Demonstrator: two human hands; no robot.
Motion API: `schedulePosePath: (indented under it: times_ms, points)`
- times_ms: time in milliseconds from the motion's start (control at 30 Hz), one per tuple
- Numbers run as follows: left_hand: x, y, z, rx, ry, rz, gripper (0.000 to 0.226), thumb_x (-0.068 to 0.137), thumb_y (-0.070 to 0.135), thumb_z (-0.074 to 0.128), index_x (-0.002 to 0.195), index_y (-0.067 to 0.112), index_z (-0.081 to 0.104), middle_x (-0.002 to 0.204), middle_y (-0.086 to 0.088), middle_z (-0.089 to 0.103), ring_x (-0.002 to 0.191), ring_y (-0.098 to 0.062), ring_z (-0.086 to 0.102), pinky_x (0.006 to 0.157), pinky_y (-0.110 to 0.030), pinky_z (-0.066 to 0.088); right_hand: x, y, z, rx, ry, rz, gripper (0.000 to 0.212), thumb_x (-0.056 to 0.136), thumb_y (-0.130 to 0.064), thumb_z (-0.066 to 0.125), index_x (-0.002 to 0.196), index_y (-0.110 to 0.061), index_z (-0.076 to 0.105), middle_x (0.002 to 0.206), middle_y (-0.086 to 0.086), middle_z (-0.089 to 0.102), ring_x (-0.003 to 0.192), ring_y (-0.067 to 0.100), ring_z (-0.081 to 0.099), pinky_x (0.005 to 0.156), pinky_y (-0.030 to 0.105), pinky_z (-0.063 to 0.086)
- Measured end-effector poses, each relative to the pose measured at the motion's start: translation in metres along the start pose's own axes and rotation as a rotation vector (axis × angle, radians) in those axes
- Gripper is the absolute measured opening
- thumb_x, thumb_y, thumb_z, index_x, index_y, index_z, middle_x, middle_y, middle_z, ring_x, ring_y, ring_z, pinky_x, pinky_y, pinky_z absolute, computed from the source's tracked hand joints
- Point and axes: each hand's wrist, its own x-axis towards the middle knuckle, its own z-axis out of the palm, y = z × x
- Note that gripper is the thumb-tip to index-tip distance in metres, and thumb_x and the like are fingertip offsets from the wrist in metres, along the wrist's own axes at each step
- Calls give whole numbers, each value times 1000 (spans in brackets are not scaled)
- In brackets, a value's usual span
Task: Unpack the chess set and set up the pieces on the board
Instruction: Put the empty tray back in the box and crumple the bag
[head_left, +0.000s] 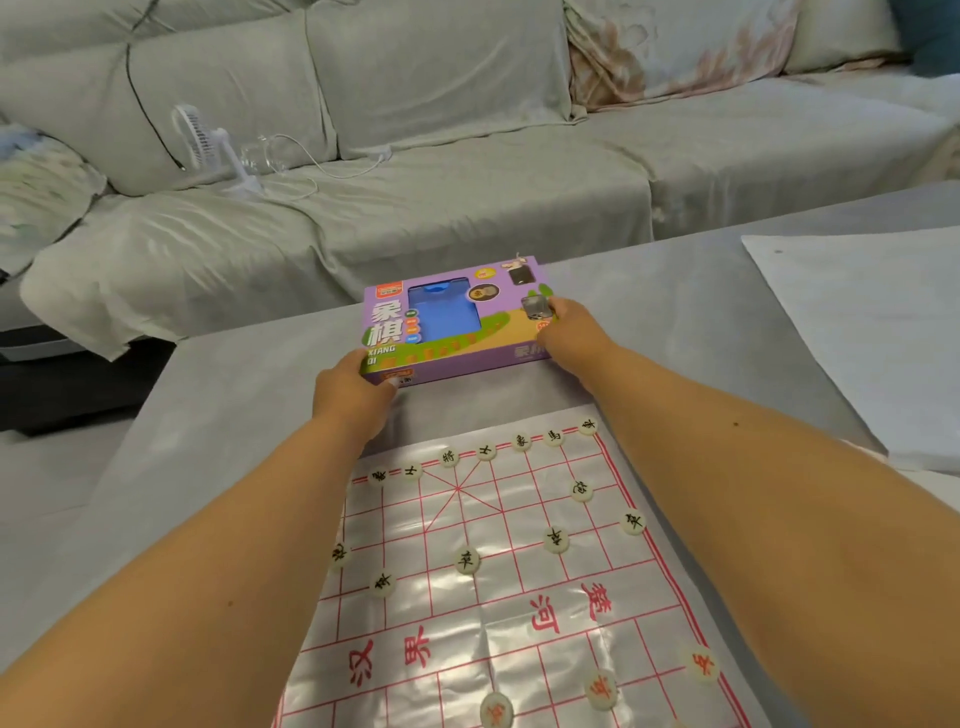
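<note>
A purple xiangqi box (457, 322) with a blue window lies flat on the grey table (218, 415), beyond the board. My left hand (353, 389) grips its near left corner. My right hand (571, 332) grips its right end. The shiny plastic board (498, 597) with red grid lines lies in front of me, its left part hidden under my left forearm. Several white round pieces with black characters (467, 561) stand on the far half. Some pieces with red characters (701, 665) sit near the bottom right.
A grey covered sofa (467, 156) runs behind the table, with a small white fan (208, 145) and a white cable on its seat. A white sheet (872, 332) lies on the table at the right.
</note>
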Motion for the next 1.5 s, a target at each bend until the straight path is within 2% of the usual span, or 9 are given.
schedulePosePath:
  times_ms: [200, 467, 567, 733, 933, 1067, 1167, 1367, 1500]
  points:
    - [-4, -3, 5, -22, 22, 14, 57, 90, 24, 63, 142, 20, 40, 131, -12, 50, 111, -29, 55, 98, -36, 43, 29, 13, 3, -177, -31, -14, 52, 77, -7, 45, 129, -9, 48, 128, 11, 51, 116, 31, 51, 102, 42, 41]
    - [-5, 11, 2, 92, 11, -69, 58, 87, 43, 62, 137, 23, 41, 131, -17, 43, 112, -34, 51, 98, -41, 45, 6, 14, -6, -224, 56, -72, 42, 86, -17, 54, 127, -13, 49, 129, 12, 49, 121, 29, 48, 103, 40, 40]
    - [-15, 27, 2, 196, 135, -79, 62, 85, 45, 64, 136, 19, 41, 132, -21, 35, 122, -37, 37, 95, -40, 39, -14, 30, -40, -435, 226, -27, 57, 89, -27, 56, 140, -11, 37, 142, 10, 41, 131, 29, 38, 106, 38, 32]
    - [-41, 65, 20, 136, 251, 79, 48, 85, 29, 59, 129, 11, 51, 129, -20, 45, 122, -37, 37, 96, -39, 35, -53, 65, -126, -720, 516, 138, 39, 84, -19, 56, 122, -10, 50, 123, 13, 52, 115, 32, 48, 93, 39, 40]
    - [-88, 121, 74, -88, 84, 331, 28, 91, 30, 55, 100, 5, 65, 101, -14, 64, 98, -32, 56, 83, -39, 44, -89, 107, -192, -731, 509, 399, 48, 81, -38, 66, 115, -6, 50, 119, 14, 50, 115, 32, 45, 89, 40, 42]
    - [-121, 149, 107, -201, -137, 318, 30, 95, 31, 51, 73, 10, 55, 68, -5, 53, 70, -23, 47, 64, -31, 36, -88, 118, -206, -743, 427, 398, 44, 86, -35, 64, 113, -2, 55, 120, 17, 51, 114, 35, 48, 88, 36, 41]
    - [-130, 158, 125, -241, -241, 254, 26, 94, 33, 52, 74, 16, 52, 68, 3, 51, 74, -21, 49, 69, -32, 40, -88, 116, -211, -806, 381, 373, 26, 92, -18, 55, 113, -3, 56, 120, 15, 52, 113, 32, 51, 90, 32, 40]
    - [-139, 168, 132, -322, -346, 152, 21, 92, 30, 53, 86, 10, 59, 83, -6, 60, 77, -23, 52, 79, -38, 50, -90, 116, -212, -891, 325, 348, 24, 93, -11, 45, 114, -4, 54, 121, 14, 51, 115, 28, 48, 95, 29, 36]
    - [-140, 168, 131, -395, -388, 81, 21, 92, 25, 56, 74, 14, 58, 79, -6, 61, 78, -25, 55, 90, -42, 50, -92, 114, -216, -914, 307, 312, 26, 94, -10, 44, 117, -2, 53, 124, 16, 50, 118, 29, 46, 97, 29, 35]
